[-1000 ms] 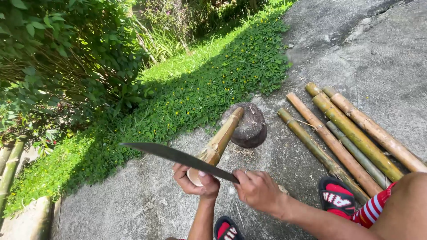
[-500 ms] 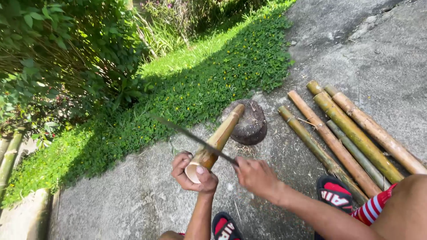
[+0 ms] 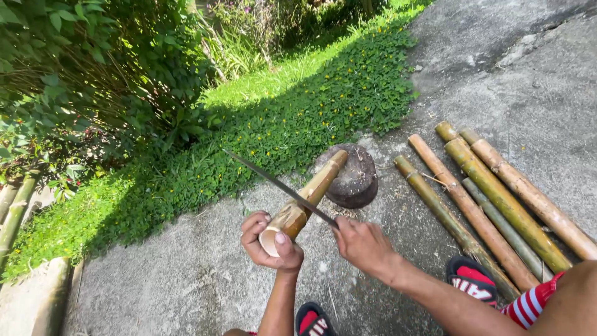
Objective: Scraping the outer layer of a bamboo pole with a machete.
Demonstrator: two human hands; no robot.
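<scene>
My left hand [image 3: 268, 244] grips the near end of a short bamboo piece [image 3: 314, 193], whose far end rests on a round dark wooden block [image 3: 356, 180]. In my right hand [image 3: 362, 244] is the handle of a long thin blade [image 3: 273, 182], which reaches up and to the left across the bamboo just past my left hand. The blade lies on or close to the bamboo's upper side near its cut end.
Several long bamboo poles [image 3: 491, 193] lie side by side on the concrete to the right. My feet in red and black sandals [image 3: 469, 277] are at the bottom. Low green ground cover [image 3: 261, 137] and bushes border the concrete on the left.
The blade has swung from lying low and pointing left to angling up over the bamboo. My left hand stays on the bamboo's near end.
</scene>
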